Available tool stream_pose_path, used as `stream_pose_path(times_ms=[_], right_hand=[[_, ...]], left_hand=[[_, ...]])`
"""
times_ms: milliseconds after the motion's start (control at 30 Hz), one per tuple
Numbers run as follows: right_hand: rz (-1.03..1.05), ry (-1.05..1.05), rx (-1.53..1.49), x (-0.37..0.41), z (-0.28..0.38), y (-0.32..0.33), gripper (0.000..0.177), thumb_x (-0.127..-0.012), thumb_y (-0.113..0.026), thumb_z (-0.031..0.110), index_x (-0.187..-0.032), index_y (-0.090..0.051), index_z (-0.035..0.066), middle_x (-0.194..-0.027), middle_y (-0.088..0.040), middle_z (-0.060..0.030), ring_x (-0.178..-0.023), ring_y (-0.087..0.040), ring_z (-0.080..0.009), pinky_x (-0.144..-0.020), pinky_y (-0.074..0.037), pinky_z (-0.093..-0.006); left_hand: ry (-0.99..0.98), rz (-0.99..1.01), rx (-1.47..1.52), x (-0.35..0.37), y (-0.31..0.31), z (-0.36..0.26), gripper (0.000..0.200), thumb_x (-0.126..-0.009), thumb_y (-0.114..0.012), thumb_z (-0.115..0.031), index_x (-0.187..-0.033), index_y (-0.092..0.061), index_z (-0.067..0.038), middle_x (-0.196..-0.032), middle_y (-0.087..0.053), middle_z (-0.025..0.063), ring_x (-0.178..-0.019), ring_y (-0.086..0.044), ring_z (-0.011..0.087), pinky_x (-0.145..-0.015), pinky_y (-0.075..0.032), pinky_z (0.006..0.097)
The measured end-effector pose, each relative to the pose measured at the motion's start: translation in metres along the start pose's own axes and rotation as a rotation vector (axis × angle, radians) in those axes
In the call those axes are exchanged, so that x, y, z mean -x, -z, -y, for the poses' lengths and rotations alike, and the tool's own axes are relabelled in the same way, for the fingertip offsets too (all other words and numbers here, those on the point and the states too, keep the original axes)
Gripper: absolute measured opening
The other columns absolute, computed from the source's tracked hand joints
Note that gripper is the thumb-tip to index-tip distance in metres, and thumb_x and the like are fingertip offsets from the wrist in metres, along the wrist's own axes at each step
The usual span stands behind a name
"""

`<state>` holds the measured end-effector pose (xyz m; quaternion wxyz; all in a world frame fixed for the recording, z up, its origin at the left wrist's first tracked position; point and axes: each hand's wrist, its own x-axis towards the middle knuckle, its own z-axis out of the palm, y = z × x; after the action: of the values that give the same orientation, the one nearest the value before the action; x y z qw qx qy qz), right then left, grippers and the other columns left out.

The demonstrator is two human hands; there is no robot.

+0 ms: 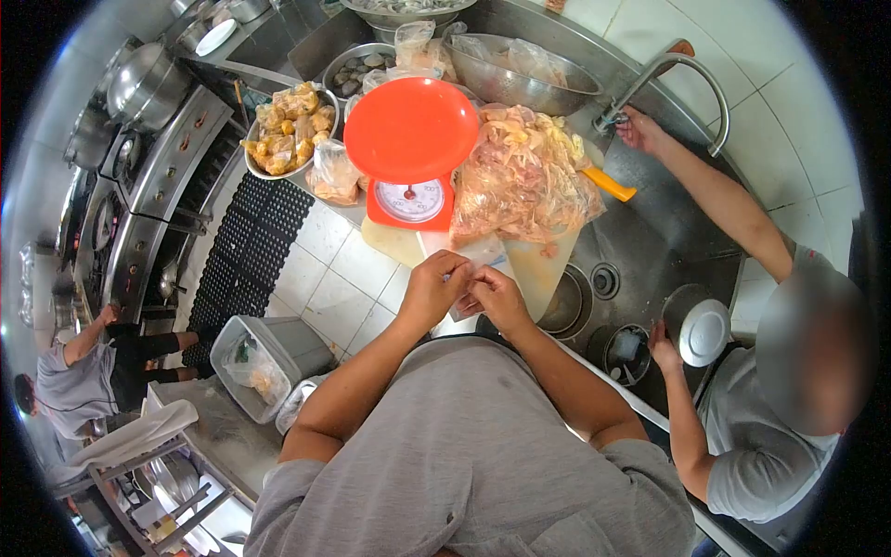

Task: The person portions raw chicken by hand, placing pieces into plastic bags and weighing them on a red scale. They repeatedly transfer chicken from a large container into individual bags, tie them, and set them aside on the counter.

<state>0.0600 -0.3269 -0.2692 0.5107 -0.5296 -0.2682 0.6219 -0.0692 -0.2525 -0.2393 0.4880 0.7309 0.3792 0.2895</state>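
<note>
My left hand [433,290] and my right hand [497,295] are close together in front of my belly, fingers pinched. Between them is a small clear plastic bag [486,252], its edge held by both hands. Just beyond lies a large clear bag of raw meat pieces [520,186], which looks like chicken, on a pale cutting board [546,278]. Left of the meat stands a kitchen scale [408,202] with a round red pan [411,130]; the pan holds nothing. A yellow handle [611,184] sticks out at the meat's right side.
A bowl of bagged yellow pieces [292,130] and a metal colander [529,79] stand behind. At right, a co-worker's hand [640,130] is at the faucet [719,93]; their other hand is by a metal lid [703,331]. Another person [79,371] stands left, near a grey bin [269,357].
</note>
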Motion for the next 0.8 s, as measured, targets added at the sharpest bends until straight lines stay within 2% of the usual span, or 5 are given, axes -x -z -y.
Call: stream_pose_path(times_ms=[267,400,500,700,800], right_hand=[[-0.049,0.181,0.028,-0.003,-0.022,0.006,0.009,-0.086,-0.050,0.005,-0.092,-0.052,-0.001,-0.083,-0.059,-0.0088,-0.071,-0.061,-0.0149,-0.062,-0.054,-0.0275],[-0.089,0.106,0.040,0.002,-0.017,0.004,0.010,-0.085,-0.050,0.007,-0.092,-0.050,-0.001,-0.080,-0.058,-0.0084,-0.070,-0.061,-0.0152,-0.055,-0.054,-0.0285],[-0.137,0.017,0.030,0.007,-0.006,-0.001,0.009,-0.085,-0.050,0.008,-0.090,-0.049,0.000,-0.078,-0.056,-0.0084,-0.065,-0.060,-0.0156,-0.049,-0.052,-0.0291],[-0.191,-0.243,0.115,0.029,0.016,0.024,0.010,-0.085,-0.051,0.010,-0.092,-0.050,0.002,-0.072,-0.055,-0.0086,-0.050,-0.057,-0.0157,-0.046,-0.050,-0.0290],[-0.410,0.187,0.686,0.039,0.002,0.041,0.011,-0.083,-0.052,0.008,-0.093,-0.050,0.002,-0.078,-0.057,-0.0099,-0.062,-0.060,-0.0163,-0.055,-0.049,-0.0305]], left_hand=[[0.085,0.049,0.136,0.008,-0.003,0.012,0.013,-0.085,-0.061,-0.010,-0.091,-0.061,0.001,-0.081,-0.060,0.0061,-0.075,-0.058,0.0119,-0.067,-0.046,0.0256],[0.291,0.065,0.113,0.009,-0.004,0.011,0.011,-0.086,-0.059,-0.010,-0.088,-0.060,0.001,-0.080,-0.060,0.0057,-0.076,-0.057,0.0112,-0.067,-0.046,0.0250],[0.161,-0.053,0.005,0.011,-0.002,0.010,0.011,-0.087,-0.056,-0.011,-0.087,-0.058,0.000,-0.078,-0.058,0.0039,-0.073,-0.054,0.0100,-0.066,-0.045,0.0245],[0.263,-0.126,0.238,0.003,0.012,-0.001,0.009,-0.091,-0.049,-0.010,-0.091,-0.051,-0.002,-0.078,-0.055,0.0022,-0.070,-0.051,0.0096,-0.065,-0.042,0.0236],[0.231,-0.127,0.187,0.001,0.008,0.002,0.008,-0.090,-0.048,-0.009,-0.092,-0.051,-0.001,-0.078,-0.055,0.0049,-0.071,-0.053,0.0120,-0.065,-0.044,0.0257]])
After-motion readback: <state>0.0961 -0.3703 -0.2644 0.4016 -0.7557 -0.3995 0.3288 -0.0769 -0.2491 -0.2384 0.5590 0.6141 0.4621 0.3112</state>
